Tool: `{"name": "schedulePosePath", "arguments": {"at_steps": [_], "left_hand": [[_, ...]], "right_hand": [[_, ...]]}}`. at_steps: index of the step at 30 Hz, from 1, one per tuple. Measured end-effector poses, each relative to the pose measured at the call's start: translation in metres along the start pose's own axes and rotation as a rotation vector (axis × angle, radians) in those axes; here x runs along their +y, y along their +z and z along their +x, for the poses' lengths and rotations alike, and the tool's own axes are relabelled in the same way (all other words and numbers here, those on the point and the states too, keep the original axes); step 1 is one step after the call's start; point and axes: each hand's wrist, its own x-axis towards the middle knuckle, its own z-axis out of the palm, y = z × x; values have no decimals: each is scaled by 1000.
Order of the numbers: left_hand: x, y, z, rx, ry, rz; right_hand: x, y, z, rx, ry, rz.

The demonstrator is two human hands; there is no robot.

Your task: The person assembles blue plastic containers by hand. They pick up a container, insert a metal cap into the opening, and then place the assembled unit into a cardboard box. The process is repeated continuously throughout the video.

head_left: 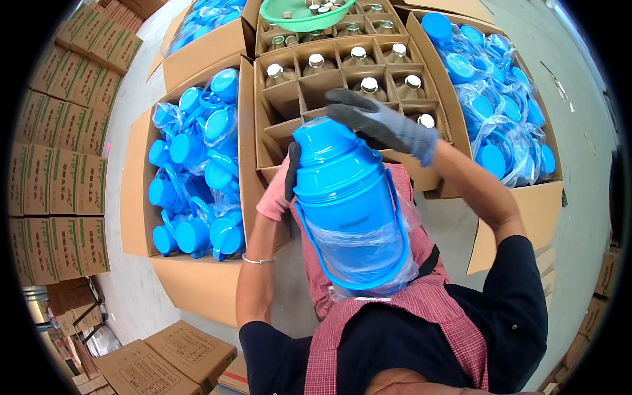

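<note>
A large blue vacuum flask with a carrying handle leans upright against my lap. Clear plastic film is bunched round its lower half. My left hand, in a pink glove with dark fingers, grips the flask's upper left side. My right hand, in a grey-blue glove with a dark palm, reaches over the flask's top right with its fingers stretched out flat. Whether the right fingers touch the flask's top, I cannot tell. Just beyond stands a divided carton holding several glass flask liners with white caps.
Open cartons of blue flask bodies stand at left and of more blue parts at right. A green basin with small corks sits on a farther carton. Stacked boxes line the left; closed cartons lie at lower left.
</note>
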Motion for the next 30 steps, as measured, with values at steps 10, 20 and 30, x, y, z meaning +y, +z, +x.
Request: {"name": "schedulePosePath", "arguments": {"at_steps": [10,20,30], "left_hand": [[84,27,-2,252,-527,58],[32,123,-19,308,-399,-222],[171,92,-66,212,-537,-828]], "right_hand": [[61,9,16,-265,-205,250],[-65,-19,-69,-279,-673,-529],[-15,-60,-81,80,-213,-911]]}}
